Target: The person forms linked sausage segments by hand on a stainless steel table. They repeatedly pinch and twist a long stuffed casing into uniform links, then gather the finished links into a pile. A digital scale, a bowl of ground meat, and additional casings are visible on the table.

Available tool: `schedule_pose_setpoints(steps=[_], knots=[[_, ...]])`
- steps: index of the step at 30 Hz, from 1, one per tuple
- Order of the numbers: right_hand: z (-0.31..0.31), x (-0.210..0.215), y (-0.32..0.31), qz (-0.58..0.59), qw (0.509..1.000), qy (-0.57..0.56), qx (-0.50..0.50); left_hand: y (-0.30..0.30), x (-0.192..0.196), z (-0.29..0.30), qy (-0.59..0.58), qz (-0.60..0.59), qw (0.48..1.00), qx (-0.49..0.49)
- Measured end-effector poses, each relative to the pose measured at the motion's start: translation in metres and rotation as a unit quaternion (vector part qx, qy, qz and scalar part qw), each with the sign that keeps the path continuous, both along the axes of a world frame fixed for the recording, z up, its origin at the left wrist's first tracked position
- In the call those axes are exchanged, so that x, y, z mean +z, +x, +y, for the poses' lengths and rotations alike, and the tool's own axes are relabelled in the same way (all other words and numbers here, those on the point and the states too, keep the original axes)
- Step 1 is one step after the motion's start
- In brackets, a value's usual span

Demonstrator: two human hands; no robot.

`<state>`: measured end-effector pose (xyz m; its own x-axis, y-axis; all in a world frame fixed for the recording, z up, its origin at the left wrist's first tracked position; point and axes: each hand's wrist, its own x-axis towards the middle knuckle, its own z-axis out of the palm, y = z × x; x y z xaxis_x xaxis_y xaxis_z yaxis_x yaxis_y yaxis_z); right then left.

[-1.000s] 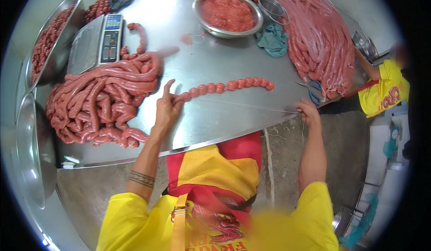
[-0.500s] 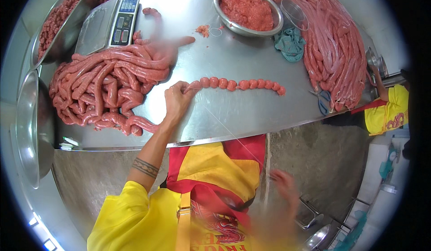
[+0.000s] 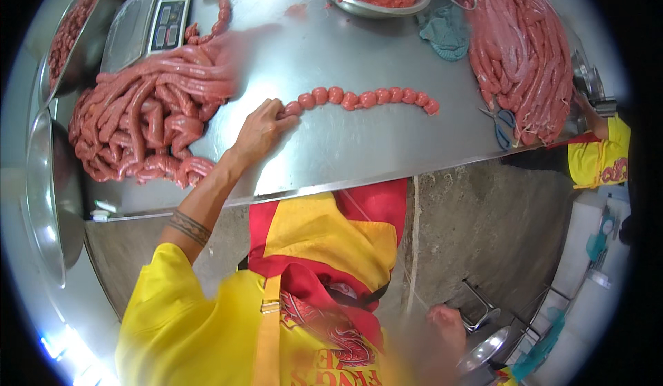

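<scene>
My left hand is closed on the left end of a chain of small round sausage links, which lies to the right across the steel table. Low at the right, off the table, my right hand is curled and slightly blurred. A thin white string rises from it over my apron toward the table's edge; its far end is hard to follow. Beside my left hand lies a big heap of long filled sausages.
A scale and a tray of small sausages stand at the far left. A bowl of ground meat, green cloth, blue-handled scissors and more long sausages lie rightward. Another person works at far right.
My right hand has moved down and away from the table, drawing the string with it. My left hand has shifted slightly left, and more of the chain shows beside it. The whole view has tilted.
</scene>
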<state>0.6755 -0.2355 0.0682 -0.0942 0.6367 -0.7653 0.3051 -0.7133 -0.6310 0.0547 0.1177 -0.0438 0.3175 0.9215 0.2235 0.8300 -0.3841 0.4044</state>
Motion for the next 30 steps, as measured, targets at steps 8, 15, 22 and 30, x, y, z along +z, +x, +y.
schedule_pose_setpoints(steps=[8,15,22,30], knots=[[-0.078,-0.109,0.092,0.163,0.920,-0.151,-0.324,0.004,0.011,0.000,0.007,-0.014,0.999,0.040],[0.148,-0.134,0.118,0.341,0.657,0.293,-0.605,-0.012,0.017,-0.011,0.043,0.029,0.998,-0.041],[0.519,-0.084,-0.186,-0.527,0.705,0.253,0.402,-0.006,0.017,-0.035,-0.119,-0.279,0.927,0.219],[0.287,-0.047,-0.430,-0.073,0.778,0.456,0.426,0.007,0.016,-0.023,-0.138,-0.259,0.905,0.310]])
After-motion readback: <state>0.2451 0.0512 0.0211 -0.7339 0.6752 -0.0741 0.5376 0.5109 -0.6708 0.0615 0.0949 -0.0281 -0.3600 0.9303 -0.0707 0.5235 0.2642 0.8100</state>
